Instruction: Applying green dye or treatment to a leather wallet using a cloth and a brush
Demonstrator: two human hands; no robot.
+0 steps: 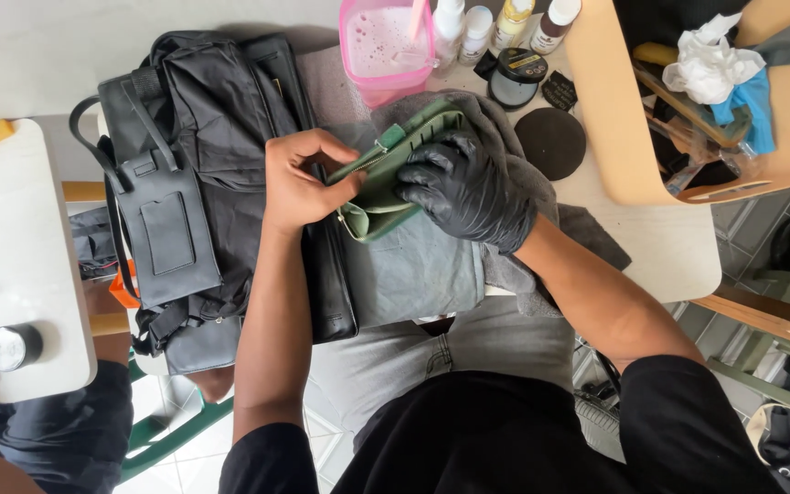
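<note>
A green zip wallet (386, 174) lies tilted on a grey cloth (432, 265) spread over the table's near edge. My bare left hand (299, 178) pinches the wallet's left edge at the zip, fingers curled around it. My right hand (468, 187), in a black glove, presses down on the wallet's upper right side with fingers spread over it. The wallet's middle is partly hidden under both hands.
A black bag (194, 146) with straps lies to the left. A pink tub of foamy liquid (386, 46), several small bottles (496, 23), a round tin (514, 78) and a dark round pad (550, 142) stand behind. A wooden chair (614, 119) holds rags at right; a white side table (20, 265) stands at left.
</note>
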